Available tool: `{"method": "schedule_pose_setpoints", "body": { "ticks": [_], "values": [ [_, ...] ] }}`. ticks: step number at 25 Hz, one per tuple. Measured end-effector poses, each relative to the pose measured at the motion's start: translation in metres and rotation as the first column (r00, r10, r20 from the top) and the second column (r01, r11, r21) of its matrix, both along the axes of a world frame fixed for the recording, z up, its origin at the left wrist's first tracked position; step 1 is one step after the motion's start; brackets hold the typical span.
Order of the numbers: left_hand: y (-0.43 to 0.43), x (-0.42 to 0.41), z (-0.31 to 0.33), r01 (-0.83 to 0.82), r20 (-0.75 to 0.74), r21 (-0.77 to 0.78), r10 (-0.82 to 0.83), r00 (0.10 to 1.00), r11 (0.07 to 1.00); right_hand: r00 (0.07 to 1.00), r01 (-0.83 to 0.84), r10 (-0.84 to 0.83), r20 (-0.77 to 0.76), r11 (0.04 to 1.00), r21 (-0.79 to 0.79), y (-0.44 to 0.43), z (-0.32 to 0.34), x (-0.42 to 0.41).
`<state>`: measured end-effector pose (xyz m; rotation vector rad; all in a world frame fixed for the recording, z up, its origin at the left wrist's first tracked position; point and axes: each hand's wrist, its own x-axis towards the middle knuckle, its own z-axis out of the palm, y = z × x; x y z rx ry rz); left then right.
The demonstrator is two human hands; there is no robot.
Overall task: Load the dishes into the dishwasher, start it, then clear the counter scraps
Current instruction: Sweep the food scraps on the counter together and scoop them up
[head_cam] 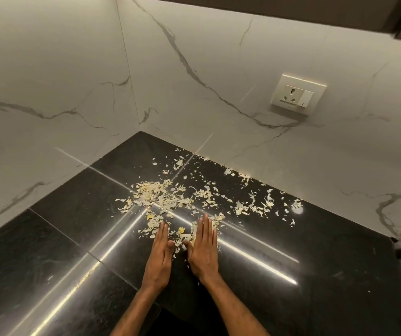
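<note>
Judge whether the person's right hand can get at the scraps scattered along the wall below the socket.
Probably yes. The right hand lies flat on the counter amid the near scraps; between it and the far scraps by the wall lie only bare counter and loose bits.

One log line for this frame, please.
stage: clearing scraps | left hand: fingers straight, left of near pile | right hand: fingers straight, right of it | remaining: most scraps spread on counter beyond hands

Two hands: left hand (160, 251), right hand (203, 248). One wall socket (297, 94). Scraps (170, 200): too many to count.
</note>
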<state>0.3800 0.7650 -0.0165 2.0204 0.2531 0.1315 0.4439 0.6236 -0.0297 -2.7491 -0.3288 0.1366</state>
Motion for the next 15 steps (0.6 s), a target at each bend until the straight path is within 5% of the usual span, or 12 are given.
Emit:
{"method": "schedule_pose_setpoints", "body": {
  "ticks": [3, 7, 12, 15],
  "values": [
    [0.008, -0.004, -0.002, -0.051, -0.03, -0.003, 0.05, 0.998, 0.999, 0.967, -0.218, 0.233, 0.102, 0.966, -0.141, -0.003, 0.007, 0.009],
    [0.015, 0.001, -0.007, -0.058, -0.019, 0.016, 0.059, 0.998, 0.998, 0.709, -0.639, 0.692, 0.133, 0.711, -0.292, 0.003, -0.011, -0.021],
    [0.014, 0.004, -0.006, -0.093, -0.03, 0.001, 0.093, 0.995, 0.996, 0.838, -0.499, 0.545, 0.037, 0.792, -0.351, -0.01, 0.015, 0.018],
    [0.028, 0.007, -0.011, -0.164, -0.05, 0.013, 0.164, 0.985, 0.986, 0.865, -0.484, 0.501, 0.034, 0.849, -0.213, -0.03, 0.012, 0.012]
  ]
}}
